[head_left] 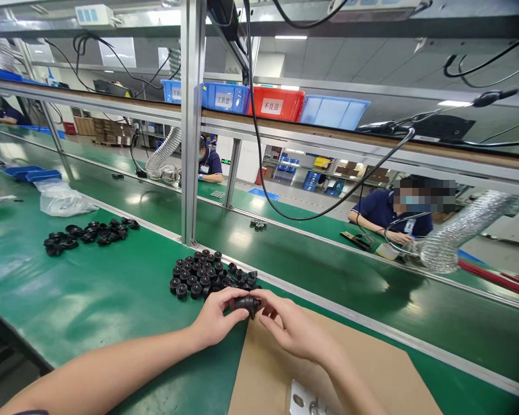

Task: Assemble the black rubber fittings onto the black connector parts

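Both hands meet over the near edge of a cluster of black round parts (196,272) on the green table. Between thumb and fingers, my left hand (219,316) grips a black cylindrical part (244,304). My right hand (285,324) has its fingertips at the right end of that same part, where a smaller black piece shows; the fingers partly hide it. Brown cardboard (346,351) lies under my right hand and forearm. A metal plate (303,400) rests on the cardboard at the bottom edge.
More black parts (89,235) and a clear plastic bag (63,197) lie to the left. A metal post (191,127) stands behind the cluster. Black cables hang ahead. Across the conveyor a person (393,210) works beside a silver duct (458,236). Blue and red bins (281,104) stand overhead.
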The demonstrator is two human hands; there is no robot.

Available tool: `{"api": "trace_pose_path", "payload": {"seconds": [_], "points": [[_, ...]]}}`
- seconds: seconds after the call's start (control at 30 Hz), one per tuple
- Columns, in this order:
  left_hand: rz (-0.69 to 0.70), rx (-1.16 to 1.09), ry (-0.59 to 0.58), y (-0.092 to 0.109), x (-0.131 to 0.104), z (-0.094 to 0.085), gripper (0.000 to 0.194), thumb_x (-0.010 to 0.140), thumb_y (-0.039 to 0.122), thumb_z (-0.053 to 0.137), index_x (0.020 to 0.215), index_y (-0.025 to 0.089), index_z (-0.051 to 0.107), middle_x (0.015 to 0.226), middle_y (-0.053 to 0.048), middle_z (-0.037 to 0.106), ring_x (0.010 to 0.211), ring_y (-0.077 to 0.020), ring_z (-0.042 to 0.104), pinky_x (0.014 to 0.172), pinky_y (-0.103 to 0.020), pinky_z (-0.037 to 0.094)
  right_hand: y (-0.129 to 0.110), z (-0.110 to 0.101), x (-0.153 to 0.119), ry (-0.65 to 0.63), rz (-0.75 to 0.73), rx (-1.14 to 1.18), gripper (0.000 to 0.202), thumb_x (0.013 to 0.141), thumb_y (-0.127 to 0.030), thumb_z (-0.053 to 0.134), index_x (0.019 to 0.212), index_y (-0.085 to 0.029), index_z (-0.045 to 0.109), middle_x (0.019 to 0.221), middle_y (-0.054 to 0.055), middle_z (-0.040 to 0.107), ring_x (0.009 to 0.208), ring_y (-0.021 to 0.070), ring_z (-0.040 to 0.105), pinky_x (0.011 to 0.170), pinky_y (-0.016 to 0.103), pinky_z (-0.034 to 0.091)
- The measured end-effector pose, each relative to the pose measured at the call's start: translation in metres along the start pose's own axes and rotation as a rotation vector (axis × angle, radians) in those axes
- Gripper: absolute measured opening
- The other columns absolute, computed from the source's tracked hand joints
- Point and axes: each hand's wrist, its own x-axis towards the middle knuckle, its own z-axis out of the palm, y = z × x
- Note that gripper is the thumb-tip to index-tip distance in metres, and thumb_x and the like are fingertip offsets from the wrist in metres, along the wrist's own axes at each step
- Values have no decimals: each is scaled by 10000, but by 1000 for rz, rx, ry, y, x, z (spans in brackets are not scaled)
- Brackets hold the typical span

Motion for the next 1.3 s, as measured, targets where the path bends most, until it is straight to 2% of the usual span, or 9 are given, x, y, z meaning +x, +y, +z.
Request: {"api": "trace_pose_path", "payload": {"seconds": [0.1, 0.3, 0.6, 0.77, 0.93, 1.03, 1.13, 1.2, 1.3], "points": [[2, 1, -14, -1, -1, 1, 354, 843, 265, 779, 1191, 198, 768, 1110, -91, 759, 984, -253, 692, 875, -340, 559, 8, 2, 2, 46, -86, -101, 408, 1000, -173, 548, 1386, -294, 597, 1249, 75, 690, 1056, 252, 654, 874, 345, 510], [8, -15, 14, -3, -3, 2, 374, 810, 256, 810, 1178, 199, 779, 1105, -91, 768, 985, -259, 708, 882, -347, 576, 18, 8, 7, 84, -151, -152, 318, 1025, -181, 552, 1313, -282, 642, 1172, 67, 719, 1018, 246, 666, 821, 319, 492], [39, -15, 32, -6, -3, 2, 345, 814, 264, 831, 1152, 207, 788, 1128, -89, 774, 1013, -271, 722, 888, -357, 587, 11, 9, 7, 65, -51, -180, 114, 1013, -256, 620, 1122, -259, 655, 964, 35, 732, 824, 226, 670, 713, 293, 443], [35, 28, 16, -4, -3, 1, 335, 821, 252, 818, 1153, 215, 792, 1114, -83, 782, 996, -267, 725, 874, -354, 582, 12, 15, 8, 81, -72, -275, 145, 1032, -281, 574, 1145, -243, 658, 1014, 83, 727, 922, 265, 669, 769, 310, 440], [91, 64, -4, -3, -2, 1, 353, 807, 212, 814, 1160, 220, 791, 1095, -75, 777, 989, -262, 720, 885, -354, 579, 11, 19, 9, 81, 34, -330, 211, 1069, -345, 501, 999, -235, 667, 881, 63, 704, 778, 244, 643, 690, 302, 387], [27, 4, 18, -3, 0, 0, 351, 819, 230, 816, 1169, 215, 788, 1100, -78, 782, 982, -268, 723, 894, -363, 582, 8, 15, 7, 123, -4, -301, 229, 1028, -363, 587, 1223, -248, 620, 1023, 68, 710, 819, 243, 638, 719, 312, 407], [2, -31, 9, -3, 0, 0, 356, 814, 205, 806, 1169, 215, 790, 1110, -76, 783, 1000, -273, 721, 911, -365, 577, 8, 13, 5, 106, -148, -284, 378, 996, -246, 591, 1369, -265, 533, 1190, 88, 678, 955, 253, 635, 797, 326, 438], [26, -29, -19, -4, 0, 0, 359, 817, 196, 799, 1175, 223, 790, 1119, -73, 780, 1013, -270, 720, 915, -359, 576, 10, 14, 6, 80, -154, -311, 278, 1003, -195, 544, 1272, -251, 582, 1127, 83, 696, 952, 256, 640, 768, 319, 428], [79, -1, -35, -3, -1, -1, 354, 825, 212, 800, 1179, 227, 790, 1122, -75, 774, 1011, -264, 721, 894, -348, 578, 11, 18, 7, 65, -22, -391, 99, 1030, -275, 561, 1053, -221, 640, 975, 78, 719, 846, 258, 659, 690, 306, 389]]}}
